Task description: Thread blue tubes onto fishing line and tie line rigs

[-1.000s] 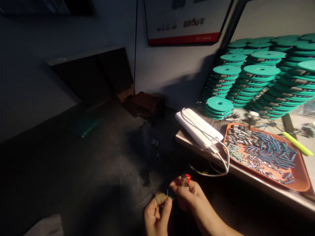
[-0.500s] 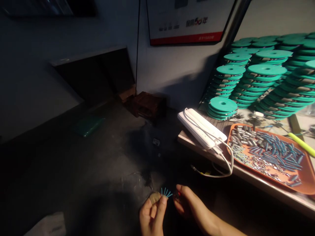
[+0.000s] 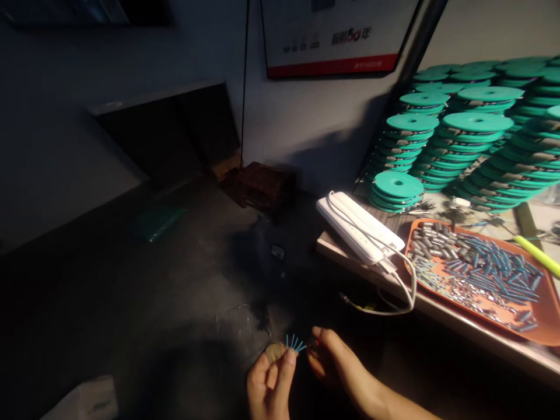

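Observation:
At the lower middle, my left hand [image 3: 271, 382] pinches several thin light-blue tubes [image 3: 294, 342] between thumb and fingers, their free ends fanned upward. A brownish patch shows behind those fingers; I cannot tell whether it is a cover or another piece. Just to the right, my right hand [image 3: 330, 356] is closed around a small dark tool with a spot of red [image 3: 314, 344]. Most of that tool is lost in shadow, so its kind does not show. Its tip lies close to the right-hand ends of the tubes.
To the right, a table carries a white power bank [image 3: 359, 226] with cable, an orange tray [image 3: 545, 318] of small metal and blue parts, stacked green spools [image 3: 398, 184] and a yellow-green stick [image 3: 536, 254]. A brown box [image 3: 265, 184] and a green packet [image 3: 160, 224] lie on the dark floor.
The view has shifted very slightly. Both hands keep nearly the same pose, with the blue tubes still in the left.

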### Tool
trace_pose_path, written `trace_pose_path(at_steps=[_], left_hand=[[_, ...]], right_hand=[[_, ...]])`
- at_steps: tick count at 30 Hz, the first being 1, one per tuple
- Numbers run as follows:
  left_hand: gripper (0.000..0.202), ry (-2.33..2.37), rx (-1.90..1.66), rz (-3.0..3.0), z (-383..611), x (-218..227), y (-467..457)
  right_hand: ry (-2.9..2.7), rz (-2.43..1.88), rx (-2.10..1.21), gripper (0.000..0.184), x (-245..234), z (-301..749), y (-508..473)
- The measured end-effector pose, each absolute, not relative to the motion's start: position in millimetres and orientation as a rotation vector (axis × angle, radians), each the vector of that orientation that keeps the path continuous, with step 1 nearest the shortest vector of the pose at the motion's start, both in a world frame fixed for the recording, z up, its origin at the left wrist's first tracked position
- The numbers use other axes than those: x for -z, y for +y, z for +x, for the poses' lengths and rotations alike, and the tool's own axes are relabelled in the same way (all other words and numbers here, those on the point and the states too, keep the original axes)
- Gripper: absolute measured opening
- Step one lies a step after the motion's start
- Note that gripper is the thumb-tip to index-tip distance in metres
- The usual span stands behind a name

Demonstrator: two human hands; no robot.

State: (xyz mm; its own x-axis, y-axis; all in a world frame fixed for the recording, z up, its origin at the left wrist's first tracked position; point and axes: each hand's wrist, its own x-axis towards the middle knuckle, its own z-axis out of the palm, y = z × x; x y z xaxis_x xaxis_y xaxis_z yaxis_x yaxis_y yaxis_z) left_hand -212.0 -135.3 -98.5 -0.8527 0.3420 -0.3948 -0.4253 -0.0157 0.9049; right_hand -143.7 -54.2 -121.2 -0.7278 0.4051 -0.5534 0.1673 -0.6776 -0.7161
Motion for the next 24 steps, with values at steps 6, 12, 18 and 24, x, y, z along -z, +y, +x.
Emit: trace_pose_path(at_steps=[6, 12, 18, 24], left_hand=[[0.031, 1.722, -1.945, -0.153, -213.4, 98.8, -137.2], [0.03, 1.708, -1.93, -0.135, -214.7, 102.2, -139.7], [0.028, 1.696, -1.949, -0.143, -214.1, 101.9, -139.4], [0.028, 1.722, -1.918, -0.098, -214.3, 99.1, -138.8]], right_hand=[[-1.268, -1.047, -2.533, 0.048, 119.3, -145.7, -53.3], [-1.153, -1.103, -2.557, 0.045, 115.2, -149.5, -57.0], [-1.168, -1.084, -2.52, 0.045, 113.4, -149.4, -58.6], [-1.072, -1.132, -2.542, 0.045, 115.9, -148.4, -59.5]])
